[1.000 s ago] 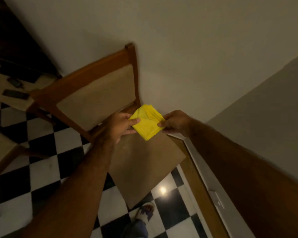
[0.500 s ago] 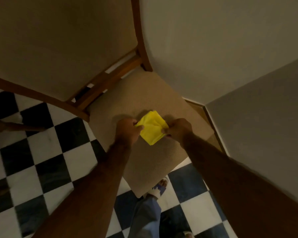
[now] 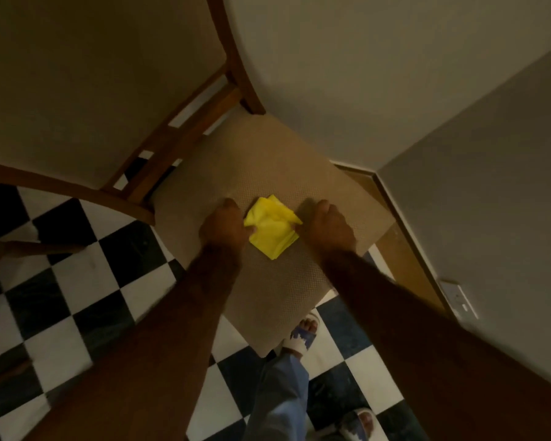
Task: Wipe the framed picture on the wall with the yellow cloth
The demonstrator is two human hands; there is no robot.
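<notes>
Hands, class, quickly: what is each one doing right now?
Left hand: closed, pinching the folded yellow cloth at its left edge.
Right hand: closed, pinching the same cloth's right edge.

No legible text anywhere.

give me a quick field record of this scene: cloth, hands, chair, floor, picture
cloth: yellow cloth, folded, low over the chair seat
left hand: left hand pinching the cloth's left edge
right hand: right hand pinching its right edge
chair: wooden, beige padded seat, set in a wall corner
floor: black and white checkered tiles
framed picture: not in view
</notes>
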